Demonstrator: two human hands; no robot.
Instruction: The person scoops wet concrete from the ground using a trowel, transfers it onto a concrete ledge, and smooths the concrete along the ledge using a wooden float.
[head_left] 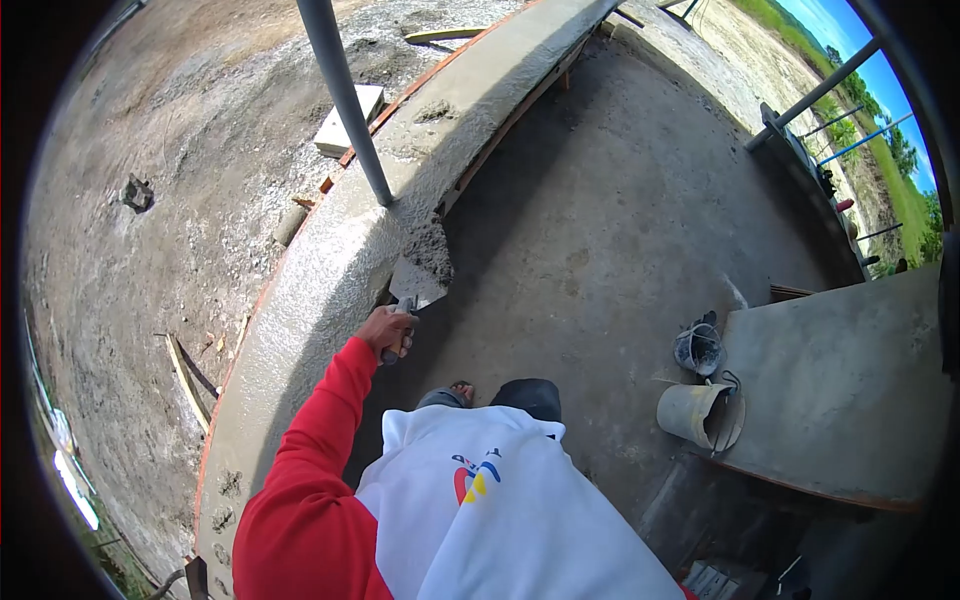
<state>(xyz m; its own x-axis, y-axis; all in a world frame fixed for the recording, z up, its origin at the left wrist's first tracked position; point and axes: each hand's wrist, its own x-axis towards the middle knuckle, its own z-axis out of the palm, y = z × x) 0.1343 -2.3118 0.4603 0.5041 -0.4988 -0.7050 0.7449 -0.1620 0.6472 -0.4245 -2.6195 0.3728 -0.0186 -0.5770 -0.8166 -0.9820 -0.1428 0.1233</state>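
Observation:
My left hand [384,332], at the end of a red sleeve, is closed around the handle of a trowel [414,284]. The blade points away from me, beside the inner edge of a long curved ledge [330,250] with wet grey cement on top. A rough clump of wet mortar [428,249] lies at the blade's far end; whether it rests on the blade or clings to the ledge I cannot tell. A grey metal pole [346,100] stands up from the ledge just beyond. My right hand is out of view.
To the right, a pale bucket [690,415] lies tipped beside a dark bucket [699,348], near a smooth cement slab [840,370]. A pale block [350,120] and wooden strips [186,380] lie outside the ledge. The concrete floor [600,230] spreads ahead.

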